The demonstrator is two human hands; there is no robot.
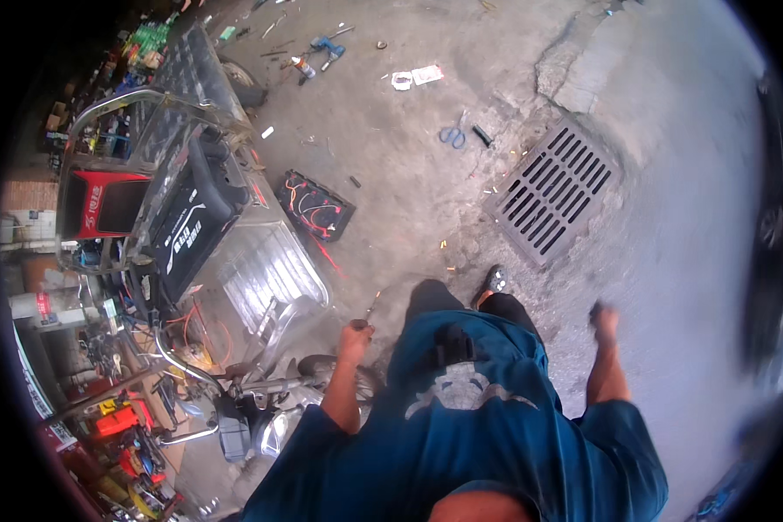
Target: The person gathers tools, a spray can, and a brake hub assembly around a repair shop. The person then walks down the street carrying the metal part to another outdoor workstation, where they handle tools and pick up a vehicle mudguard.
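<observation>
My left hand (355, 339) is closed beside the three-wheeled cargo vehicle's handlebar end. A thin, pale and orange sliver shows just past its fingers; whether the hand holds it, I cannot tell. Out to the right, over the grey pavement, my right hand (606, 325) is curled. Something dark shows at its fingertips, too blurred to name. Ahead of my left hand, an open black battery case (317, 205) with red and white wires lies on the ground. To its left stands the vehicle, with a black seat (202, 213) and a ridged metal footboard (274, 270).
A slotted drain grate (554, 190) is set in the ground ahead right. Blue-handled scissors (452, 136), a black cylinder (483, 136) and a blue power drill (329, 49) lie on the concrete. Tools and parts (130, 426) crowd the left side. A dark car (774, 235) is at the far right.
</observation>
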